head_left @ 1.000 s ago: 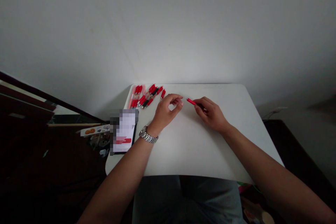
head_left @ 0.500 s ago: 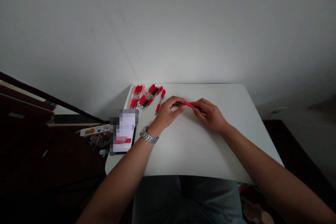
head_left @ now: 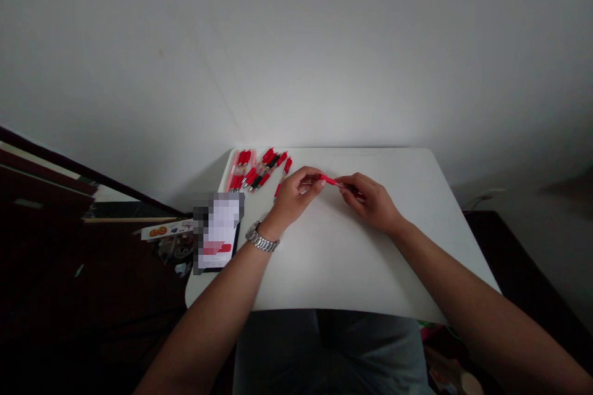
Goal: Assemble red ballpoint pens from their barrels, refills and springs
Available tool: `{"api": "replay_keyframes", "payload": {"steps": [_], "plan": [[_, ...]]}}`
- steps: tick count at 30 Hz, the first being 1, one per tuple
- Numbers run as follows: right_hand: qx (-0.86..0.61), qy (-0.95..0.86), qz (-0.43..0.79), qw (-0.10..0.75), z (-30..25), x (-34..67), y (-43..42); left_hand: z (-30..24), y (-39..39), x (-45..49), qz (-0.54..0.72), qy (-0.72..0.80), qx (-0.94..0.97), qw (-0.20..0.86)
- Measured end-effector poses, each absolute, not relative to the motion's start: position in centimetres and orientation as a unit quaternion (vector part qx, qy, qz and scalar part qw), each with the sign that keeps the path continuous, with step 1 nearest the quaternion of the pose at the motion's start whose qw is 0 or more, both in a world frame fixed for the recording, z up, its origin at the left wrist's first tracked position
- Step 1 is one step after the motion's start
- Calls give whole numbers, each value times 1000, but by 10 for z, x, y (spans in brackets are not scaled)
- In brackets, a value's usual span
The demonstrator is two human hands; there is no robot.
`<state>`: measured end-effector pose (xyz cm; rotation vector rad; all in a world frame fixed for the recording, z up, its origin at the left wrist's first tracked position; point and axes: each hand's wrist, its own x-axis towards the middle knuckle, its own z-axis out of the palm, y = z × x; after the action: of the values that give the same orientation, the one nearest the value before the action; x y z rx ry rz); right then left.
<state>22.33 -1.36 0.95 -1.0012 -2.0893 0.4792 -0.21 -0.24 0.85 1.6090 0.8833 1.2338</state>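
Note:
Between my two hands, above the white table, is a red pen with a clear section toward its right end. My left hand pinches its red left end between thumb and fingers. The clear right end sits in the closed fingers of my right hand; the tip there is hidden. Just left of my left hand lies a single red pen, partly covered by that hand. Farther left is a loose group of red pens and a black pen.
A phone with a lit, partly blurred screen lies at the table's left edge, by my left forearm. More red pens and pink strips lie at the back left corner. The wall rises behind the table.
The pen in my hands has shifted slightly left, and its clear section now shows between my hands. My left hand has moved a little up and left; the right hand has barely moved.

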Motion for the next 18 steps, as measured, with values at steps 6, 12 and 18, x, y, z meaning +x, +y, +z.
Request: {"api": "replay_keyframes", "payload": {"steps": [6, 12, 18], "plan": [[-400, -814, 182, 379, 9, 224, -14, 9, -1, -3, 518, 368, 623, 457], [-408, -811, 182, 377, 7, 225, -13, 10, -1, -2, 537, 372, 592, 472], [-414, -810, 183, 372, 7, 226, -12, 10, 0, -2, 554, 382, 567, 476]]}}
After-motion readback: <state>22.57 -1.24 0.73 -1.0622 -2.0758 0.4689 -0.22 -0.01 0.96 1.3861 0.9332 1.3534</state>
